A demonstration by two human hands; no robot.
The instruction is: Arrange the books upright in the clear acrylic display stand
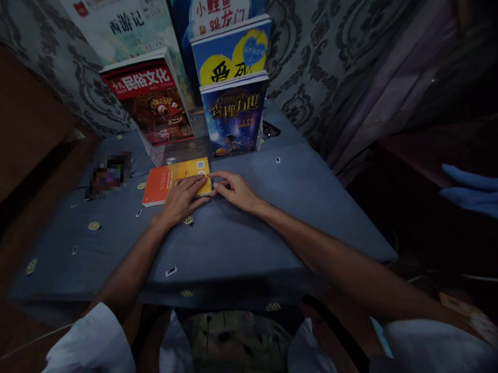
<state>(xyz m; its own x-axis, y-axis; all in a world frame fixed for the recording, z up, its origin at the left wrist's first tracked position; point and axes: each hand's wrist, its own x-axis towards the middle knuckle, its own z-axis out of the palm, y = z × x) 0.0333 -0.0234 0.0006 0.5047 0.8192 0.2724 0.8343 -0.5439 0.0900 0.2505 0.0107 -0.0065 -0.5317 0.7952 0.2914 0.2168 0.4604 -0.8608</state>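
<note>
An orange and yellow paperback book [156, 185] lies flat on the cloth-covered table. My left hand [181, 197] rests on it, palm down, fingers stretched across the cover and thumb out along the near edge. At the book's right edge is my right hand [236, 192], its fingers bent and their tips on the edge in a pinch. Whether it grips one cover or the whole edge is hard to see. Just behind stands a dark blue book [235, 117]. A red book [153, 102] stands upright to the left of that one.
A blue and yellow book [205, 50], a large pale book [103, 20] and another tall blue book [184, 13] stand against the patterned wall. Dark glasses [271, 129] lie behind the blue book. A blurred item [109, 175] is on the table's left. A blue glove shape [480, 191] shows far right.
</note>
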